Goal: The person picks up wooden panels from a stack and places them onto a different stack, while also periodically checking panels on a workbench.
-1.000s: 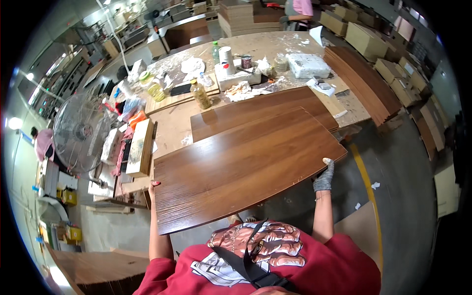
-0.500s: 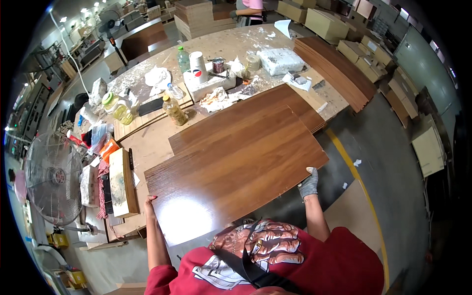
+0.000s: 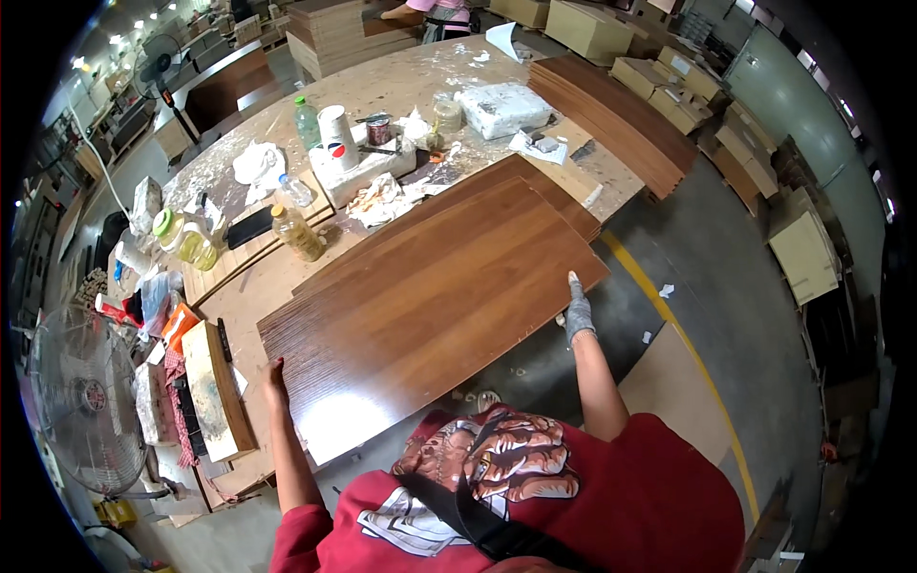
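The brown panel (image 3: pixel 430 306) has swung; left hand (image 3: pixel 275 380) and right hand (image 3: pixel 577 315) (gloved) grip its edges.

Grey concrete floor (image 3: pixel 726 286) with yellow line (image 3: pixel 669 315) right of workbench (image 3: pixel 401 86); standing fan (image 3: pixel 81 396) at left; cardboard boxes (image 3: pixel 659 81), possibly stacked, beyond.

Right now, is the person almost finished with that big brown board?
Looks like the middle of the job. Done: one dark wood panel already lies flat on the workbench. In hand: the big brown board sits on top of it, overhanging the near edge, with the bare left hand on its left corner and the gloved right hand on its right edge. Left, probably: a stack of similar panels waits at the far end.
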A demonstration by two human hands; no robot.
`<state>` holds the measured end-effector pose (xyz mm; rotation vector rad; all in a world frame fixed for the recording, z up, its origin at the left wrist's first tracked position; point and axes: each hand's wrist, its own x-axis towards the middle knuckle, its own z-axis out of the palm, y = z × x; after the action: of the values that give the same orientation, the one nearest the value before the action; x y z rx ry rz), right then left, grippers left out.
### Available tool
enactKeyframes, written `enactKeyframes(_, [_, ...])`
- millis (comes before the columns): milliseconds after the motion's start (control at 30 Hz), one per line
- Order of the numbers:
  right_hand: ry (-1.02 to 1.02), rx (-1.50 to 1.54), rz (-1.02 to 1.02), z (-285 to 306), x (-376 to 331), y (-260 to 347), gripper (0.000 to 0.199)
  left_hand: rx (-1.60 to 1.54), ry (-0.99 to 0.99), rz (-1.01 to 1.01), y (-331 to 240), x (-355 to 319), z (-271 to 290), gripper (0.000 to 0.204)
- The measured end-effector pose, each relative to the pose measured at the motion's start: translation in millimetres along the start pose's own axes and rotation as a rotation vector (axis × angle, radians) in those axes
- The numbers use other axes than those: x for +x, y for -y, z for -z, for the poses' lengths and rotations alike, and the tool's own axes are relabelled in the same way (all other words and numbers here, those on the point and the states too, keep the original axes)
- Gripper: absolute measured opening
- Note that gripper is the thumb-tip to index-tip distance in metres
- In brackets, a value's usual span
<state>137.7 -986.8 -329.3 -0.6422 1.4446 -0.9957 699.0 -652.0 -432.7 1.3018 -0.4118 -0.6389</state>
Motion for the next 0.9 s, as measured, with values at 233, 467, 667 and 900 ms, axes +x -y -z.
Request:
enactKeyframes(233, [-0.041, -0.297, 0.184, 2, 84, 17, 0.075, 0.569, -0.007, 0.2, -78, -35, -78, 0.066])
enactKeyframes(467, [-0.253, -0.617, 0.674, 58, 204, 64, 0.082, 1.047, -0.183, 0.349, -77, -32, -103, 0.074])
enactKeyframes(667, [-0.105, -0.751, 0.887, 55, 251, 135, 0.046, 1.041, -0.436, 0.173, -74, -54, -121, 0.076])
enactKeyframes(900, [0.346, -1.19, 0.499, 13, 297, 139, 0.066, 1.29, -0.592, 0.365, -67, -56, -77, 0.09])
